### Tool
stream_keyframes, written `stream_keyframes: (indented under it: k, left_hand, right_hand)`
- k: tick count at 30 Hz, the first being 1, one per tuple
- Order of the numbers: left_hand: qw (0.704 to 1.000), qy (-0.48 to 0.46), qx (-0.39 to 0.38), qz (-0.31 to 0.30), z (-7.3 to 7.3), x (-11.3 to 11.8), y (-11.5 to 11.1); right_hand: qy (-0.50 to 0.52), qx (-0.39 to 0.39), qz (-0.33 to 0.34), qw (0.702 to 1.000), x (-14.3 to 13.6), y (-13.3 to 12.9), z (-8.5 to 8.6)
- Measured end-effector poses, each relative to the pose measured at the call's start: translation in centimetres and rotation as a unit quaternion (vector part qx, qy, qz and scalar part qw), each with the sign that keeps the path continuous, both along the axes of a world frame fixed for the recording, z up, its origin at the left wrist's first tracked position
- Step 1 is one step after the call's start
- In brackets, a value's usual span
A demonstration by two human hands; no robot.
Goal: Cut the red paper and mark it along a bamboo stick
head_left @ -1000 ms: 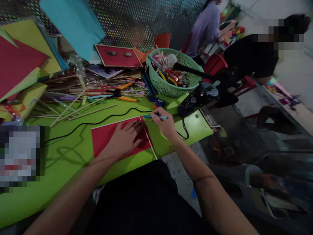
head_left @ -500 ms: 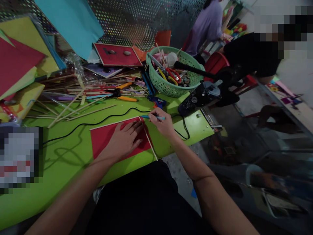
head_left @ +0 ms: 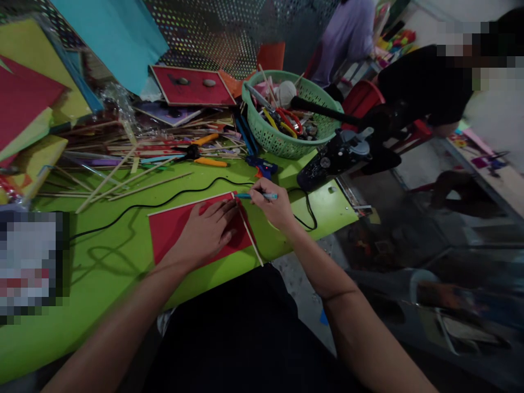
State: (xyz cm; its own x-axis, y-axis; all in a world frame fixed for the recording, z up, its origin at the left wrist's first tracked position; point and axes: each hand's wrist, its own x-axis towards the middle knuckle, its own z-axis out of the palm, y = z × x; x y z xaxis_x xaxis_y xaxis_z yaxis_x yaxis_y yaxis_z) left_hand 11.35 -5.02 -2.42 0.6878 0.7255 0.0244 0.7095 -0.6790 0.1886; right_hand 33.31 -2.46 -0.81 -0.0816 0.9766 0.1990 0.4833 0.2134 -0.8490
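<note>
Head view shows the left hand (head_left: 207, 233) flat on the red paper sheet (head_left: 172, 229) on the green bench (head_left: 110, 273); the right hand (head_left: 275, 207), fingers closed around a blue pen (head_left: 257, 195), works at the thin wooden stick (head_left: 250, 243) on the sheet's edge. If the pressing palm slips, the stick may shift.

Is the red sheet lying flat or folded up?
Flat: the red sheet lies spread on the green table, pressed under the left hand.
</note>
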Motion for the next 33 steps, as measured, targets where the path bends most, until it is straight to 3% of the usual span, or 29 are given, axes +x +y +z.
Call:
stream_keyframes:
  k: [16,33]
  left_hand:
    - [1.000,-0.005,-0.003,0.004,0.0,0.0,-0.1]
    - [1.000,-0.009,-0.020,0.007,0.3,0.1,-0.2]
  right_hand:
    - [0.010,-0.016,0.016,1.000,0.9,-1.9,1.0]
    - [-0.023,-0.067,0.035,0.997,2.3,-6.7,2.8]
